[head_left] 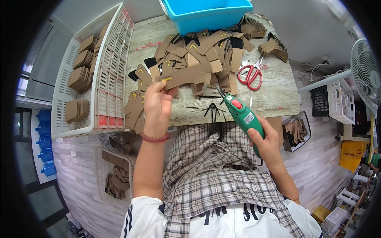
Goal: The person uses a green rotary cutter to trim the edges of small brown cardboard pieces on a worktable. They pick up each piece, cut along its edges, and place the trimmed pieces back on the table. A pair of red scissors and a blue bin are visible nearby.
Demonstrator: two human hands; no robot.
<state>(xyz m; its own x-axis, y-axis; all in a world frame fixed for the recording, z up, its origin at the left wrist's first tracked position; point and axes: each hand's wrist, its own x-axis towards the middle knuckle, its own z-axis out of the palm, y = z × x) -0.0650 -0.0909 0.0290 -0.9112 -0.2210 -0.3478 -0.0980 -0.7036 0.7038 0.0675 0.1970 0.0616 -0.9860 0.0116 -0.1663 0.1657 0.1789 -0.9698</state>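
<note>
Counting from the middle of the view, the left hand [158, 102] is at ten o'clock, its fingers pinched on one brown strip [190, 75], which reaches to twelve o'clock, over a pile of brown pieces [178, 50]. The right hand [268, 142], near four o'clock, is wrapped around a green cutter [243, 115], whose tip points to eleven, near the strip's end. Red-handled scissors [250, 76] lie at two o'clock on the table [278, 107].
</note>
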